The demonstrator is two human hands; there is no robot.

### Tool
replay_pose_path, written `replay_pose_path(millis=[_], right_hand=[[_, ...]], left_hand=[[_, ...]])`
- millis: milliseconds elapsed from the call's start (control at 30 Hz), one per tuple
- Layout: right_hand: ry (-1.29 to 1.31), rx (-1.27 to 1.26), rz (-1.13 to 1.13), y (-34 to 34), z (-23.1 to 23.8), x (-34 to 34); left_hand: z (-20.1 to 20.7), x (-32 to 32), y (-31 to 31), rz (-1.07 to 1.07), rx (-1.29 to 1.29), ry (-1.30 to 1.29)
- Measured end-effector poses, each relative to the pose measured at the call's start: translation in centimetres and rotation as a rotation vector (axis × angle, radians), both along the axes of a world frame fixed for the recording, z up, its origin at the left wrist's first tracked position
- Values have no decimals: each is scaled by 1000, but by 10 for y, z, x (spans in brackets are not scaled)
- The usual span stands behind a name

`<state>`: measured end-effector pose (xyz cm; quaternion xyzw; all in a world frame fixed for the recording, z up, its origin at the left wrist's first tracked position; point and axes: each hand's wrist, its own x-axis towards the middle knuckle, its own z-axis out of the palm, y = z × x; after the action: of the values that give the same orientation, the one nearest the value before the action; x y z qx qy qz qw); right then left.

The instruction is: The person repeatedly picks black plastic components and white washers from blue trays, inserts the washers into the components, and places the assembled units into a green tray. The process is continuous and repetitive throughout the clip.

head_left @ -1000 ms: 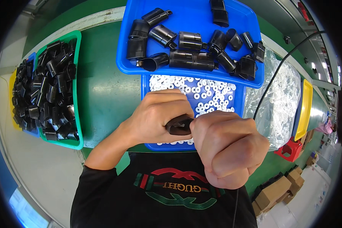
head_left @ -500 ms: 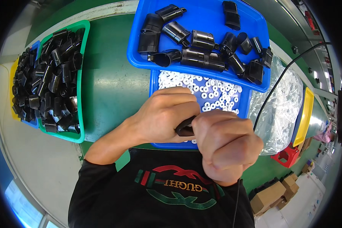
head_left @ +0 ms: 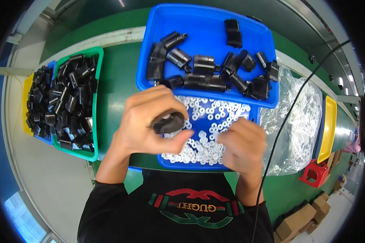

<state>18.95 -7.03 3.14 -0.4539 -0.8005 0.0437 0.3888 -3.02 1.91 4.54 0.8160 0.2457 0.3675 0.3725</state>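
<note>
My left hand [head_left: 136,119] is wrapped round a hollow black plastic tube-like part [head_left: 168,124], its open end facing me. A small pale spot shows inside that opening; I cannot tell what it is. To the right, my right hand [head_left: 245,141] is over a lower blue tray [head_left: 211,123] of loose white ring washers [head_left: 209,148]. Its fingers are curled in and blurred by motion, so anything between them is hidden. Beyond both hands, an upper blue tray [head_left: 202,32] holds several similar black parts [head_left: 204,63].
At the left, a green bin [head_left: 95,121] heaped with black parts [head_left: 71,101] stands beside blue and yellow bins. A clear plastic bag [head_left: 290,133] of white pieces lies right, behind a hanging black cable [head_left: 286,117]. Farther right are a yellow tray [head_left: 327,129] and red stool [head_left: 314,172].
My hands were together at the black part and are now apart. The left has moved left with the part; the right has drawn away over the washers. The view has shifted slightly.
</note>
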Motion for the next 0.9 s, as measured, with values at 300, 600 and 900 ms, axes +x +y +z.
replay_pose_path(millis=[300, 600, 900], right_hand=[[-236, -199, -234, -9, -47, -18], [-198, -231, -295, -11, -57, -14], [-176, -236, -271, -11, -51, -11]], left_hand=[[58, 12, 82, 601, -12, 257], [3, 13, 209, 566, -354, -123], [-7, 12, 247, 805, -149, 257]])
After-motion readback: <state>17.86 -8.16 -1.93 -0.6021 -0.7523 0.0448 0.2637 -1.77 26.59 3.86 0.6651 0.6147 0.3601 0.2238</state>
